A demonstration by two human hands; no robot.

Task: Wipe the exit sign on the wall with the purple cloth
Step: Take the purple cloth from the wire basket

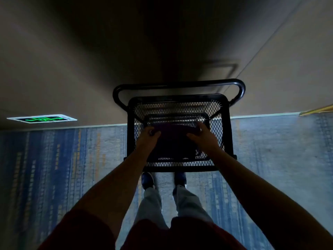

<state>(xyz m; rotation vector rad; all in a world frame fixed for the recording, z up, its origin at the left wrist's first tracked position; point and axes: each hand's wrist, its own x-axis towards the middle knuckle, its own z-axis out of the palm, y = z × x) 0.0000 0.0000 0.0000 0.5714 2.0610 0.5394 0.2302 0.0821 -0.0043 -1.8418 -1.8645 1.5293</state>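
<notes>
Low at the frame's left, the green-lit exit sign (pixel 42 119) on the beige wall (pixel 72 60) is unreadable. At centre, left hand (pixel 148 139) and right hand (pixel 203 135) grip the purple cloth (pixel 173 139) in a black mesh cart (pixel 223 127) on blue carpet (pixel 54 168).

black mesh cart (pixel 226 134), purple cloth (pixel 173 139) on top shelf

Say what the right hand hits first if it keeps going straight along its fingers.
Likely the black wire-mesh cart basket: the right hand, resting on the dark purple cloth, points forward into it. Depth is unclear in this dim light.
</notes>
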